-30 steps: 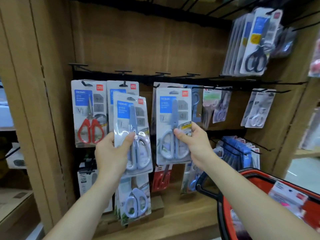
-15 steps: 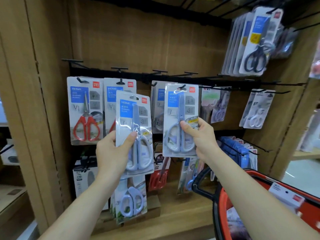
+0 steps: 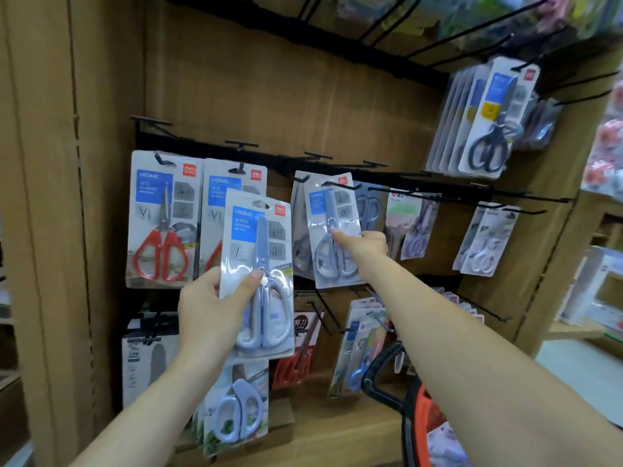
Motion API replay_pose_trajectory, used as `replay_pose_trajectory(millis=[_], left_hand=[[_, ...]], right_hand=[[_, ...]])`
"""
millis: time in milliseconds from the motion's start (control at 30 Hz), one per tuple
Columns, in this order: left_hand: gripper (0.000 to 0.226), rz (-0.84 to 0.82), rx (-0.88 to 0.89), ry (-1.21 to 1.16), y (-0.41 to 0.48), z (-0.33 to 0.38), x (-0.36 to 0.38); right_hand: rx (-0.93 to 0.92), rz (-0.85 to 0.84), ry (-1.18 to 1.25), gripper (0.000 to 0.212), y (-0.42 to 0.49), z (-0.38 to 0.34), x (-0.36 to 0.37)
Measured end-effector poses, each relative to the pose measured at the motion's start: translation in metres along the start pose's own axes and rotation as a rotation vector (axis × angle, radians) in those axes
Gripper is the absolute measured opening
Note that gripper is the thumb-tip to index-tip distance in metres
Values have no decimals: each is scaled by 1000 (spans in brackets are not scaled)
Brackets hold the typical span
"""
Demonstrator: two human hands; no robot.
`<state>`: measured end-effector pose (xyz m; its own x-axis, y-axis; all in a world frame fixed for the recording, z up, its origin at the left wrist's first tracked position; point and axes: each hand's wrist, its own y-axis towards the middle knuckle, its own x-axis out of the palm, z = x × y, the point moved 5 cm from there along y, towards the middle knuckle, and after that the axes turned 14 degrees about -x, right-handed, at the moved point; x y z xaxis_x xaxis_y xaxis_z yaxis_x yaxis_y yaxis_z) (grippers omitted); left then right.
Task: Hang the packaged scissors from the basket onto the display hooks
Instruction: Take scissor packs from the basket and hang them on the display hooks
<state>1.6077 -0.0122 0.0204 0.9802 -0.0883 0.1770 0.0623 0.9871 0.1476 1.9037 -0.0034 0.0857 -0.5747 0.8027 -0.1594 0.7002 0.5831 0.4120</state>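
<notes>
Against wooden wall (image 3: 269,106), left fingers (image 3: 249,283) grip loose scissors pack (image 3: 258,237); right fingers (image 3: 342,236) pinch hooked pack (image 3: 328,207).

The grey-handled scissors pack (image 3: 258,274) has a glossy clear plastic blister over printed card. Behind it stand a matt brown wood-grain back panel (image 3: 269,106) and thin black metal display hooks (image 3: 340,186). The red plastic basket (image 3: 421,419) at near right looks smooth.

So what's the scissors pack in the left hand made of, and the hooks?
Scissors pack: likely printed card under clear, glossy plastic; glare streaks cross its front. Hooks: probably thin metal wire coated matte black; they are slim, straight and dull, though I can't be sure.
</notes>
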Motion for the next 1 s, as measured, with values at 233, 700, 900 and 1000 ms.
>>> replay_pose_trajectory(millis=[233, 700, 900, 1000], left_hand=[[7, -56, -6, -35, -1, -1, 7], [25, -100, 187, 396, 9, -5, 8], [39, -175, 120, 829, 17, -60, -12], [35, -173, 152, 855, 16, -70, -13]], right_hand=[[-15, 33, 108, 42, -65, 14, 0], [-108, -298, 568, 12, -113, -1, -17], [-159, -125, 475, 12, -84, 11, -48], [-178, -100, 435, 25, -78, 13, -51]])
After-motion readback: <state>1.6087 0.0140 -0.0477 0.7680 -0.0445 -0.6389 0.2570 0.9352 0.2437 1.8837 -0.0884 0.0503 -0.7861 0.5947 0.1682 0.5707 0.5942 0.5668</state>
